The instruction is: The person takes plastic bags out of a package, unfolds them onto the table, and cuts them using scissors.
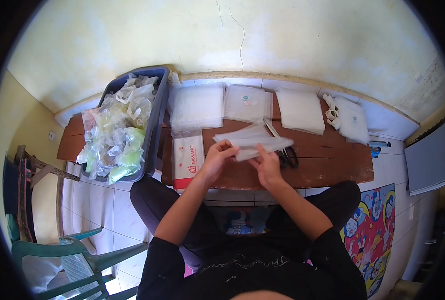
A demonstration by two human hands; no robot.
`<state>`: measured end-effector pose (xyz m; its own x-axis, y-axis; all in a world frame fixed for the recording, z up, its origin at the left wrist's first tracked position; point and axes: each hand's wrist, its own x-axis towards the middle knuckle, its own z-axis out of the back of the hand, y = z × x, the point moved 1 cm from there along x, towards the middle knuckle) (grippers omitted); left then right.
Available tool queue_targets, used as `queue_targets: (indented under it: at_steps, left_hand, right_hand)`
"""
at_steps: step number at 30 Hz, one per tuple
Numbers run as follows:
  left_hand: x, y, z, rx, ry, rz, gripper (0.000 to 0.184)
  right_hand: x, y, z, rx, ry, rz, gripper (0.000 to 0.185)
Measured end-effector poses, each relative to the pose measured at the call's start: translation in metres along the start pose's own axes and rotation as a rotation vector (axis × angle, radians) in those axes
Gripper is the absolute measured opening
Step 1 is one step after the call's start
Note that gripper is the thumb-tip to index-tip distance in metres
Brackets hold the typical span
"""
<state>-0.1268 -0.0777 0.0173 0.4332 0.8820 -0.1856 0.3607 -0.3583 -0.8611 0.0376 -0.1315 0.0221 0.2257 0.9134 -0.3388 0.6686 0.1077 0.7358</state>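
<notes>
My left hand [219, 159] pinches the left side of a clear plastic bag [255, 138], its thumb on top. The bag's right part is gripped by my right hand [266, 166], thumb above and fingers beneath. It is held flat above the wooden bench, and its far part looks layered or folded. Just right of my right hand lies a pair of scissors [288, 156], black handles toward me, partly covered by the bag. To the left of my left hand rests a flat white-and-red packet [188, 157] printed "BAWANG".
Along the bench's [327, 167] back lie a left plastic stack [197, 106], a middle stack [246, 103], a third stack [301, 111] and a right stack [352, 120] beside white handles [331, 111]. A dark tub [158, 107] of crumpled bags [117, 132] stands left. A green chair [77, 265] is lower left.
</notes>
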Motion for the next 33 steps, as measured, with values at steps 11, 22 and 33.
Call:
queue_targets:
  at_steps: [11, 22, 33]
  left_hand:
    - [0.01, 0.009, 0.006, -0.444, 0.089, 0.159, 0.071]
    - [0.022, 0.022, 0.024, -0.008, -0.167, 0.054, 0.043]
    - [0.037, 0.048, 0.055, 0.672, -0.475, -0.133, 0.057]
  right_hand:
    - [0.015, 0.08, 0.003, -0.067, 0.576, 0.142, 0.041]
    - [0.067, 0.054, 0.066, -0.477, 0.508, -0.178, 0.035]
    - [0.064, 0.019, 0.088, -1.147, 0.132, 0.317, 0.039]
